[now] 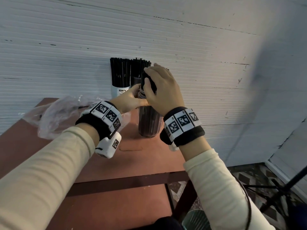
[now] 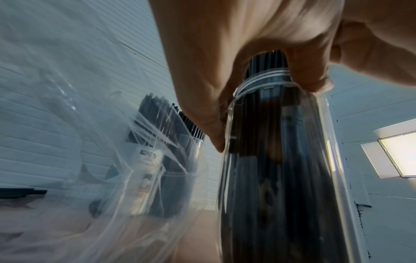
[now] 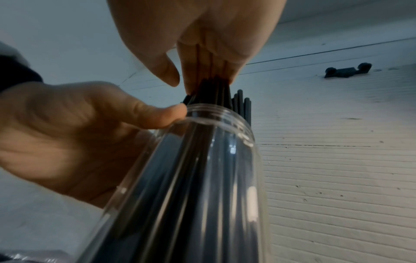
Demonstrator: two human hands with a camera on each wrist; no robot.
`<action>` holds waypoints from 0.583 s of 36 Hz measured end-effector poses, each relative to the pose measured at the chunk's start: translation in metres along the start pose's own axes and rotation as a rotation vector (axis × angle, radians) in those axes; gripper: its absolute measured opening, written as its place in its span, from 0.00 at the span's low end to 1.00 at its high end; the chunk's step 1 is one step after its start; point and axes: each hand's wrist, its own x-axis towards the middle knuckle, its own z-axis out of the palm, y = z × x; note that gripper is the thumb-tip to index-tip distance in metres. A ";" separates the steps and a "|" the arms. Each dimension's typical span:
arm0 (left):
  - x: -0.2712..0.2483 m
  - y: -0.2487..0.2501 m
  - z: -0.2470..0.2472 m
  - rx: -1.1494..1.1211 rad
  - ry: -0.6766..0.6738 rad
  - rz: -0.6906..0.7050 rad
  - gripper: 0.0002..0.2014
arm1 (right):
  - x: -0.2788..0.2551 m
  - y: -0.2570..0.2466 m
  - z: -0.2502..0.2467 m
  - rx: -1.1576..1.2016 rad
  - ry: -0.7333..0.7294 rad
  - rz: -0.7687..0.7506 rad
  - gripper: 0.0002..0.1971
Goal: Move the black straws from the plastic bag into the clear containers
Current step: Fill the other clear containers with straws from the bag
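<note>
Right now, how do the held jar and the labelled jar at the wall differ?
The held jar stands mid-table, left hand round its neck, right hand on its straws; the labelled jar stands untouched at the wall. The labelled jar has a white label; the held jar shows none. Both hold upright black straws.

A tall clear jar (image 1: 150,122) stands upright between the two hands, packed with black straws (image 1: 148,81) whose tops poke out above its threaded rim. Two more jars (image 1: 120,75) full of straws stand upright just behind the hands, by the wall. The crumpled clear bag (image 1: 54,113) lies flat, left of the left hand.
</note>
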 end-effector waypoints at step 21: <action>-0.023 0.008 -0.004 0.068 -0.043 0.023 0.56 | 0.008 -0.012 -0.020 0.045 -0.067 0.071 0.24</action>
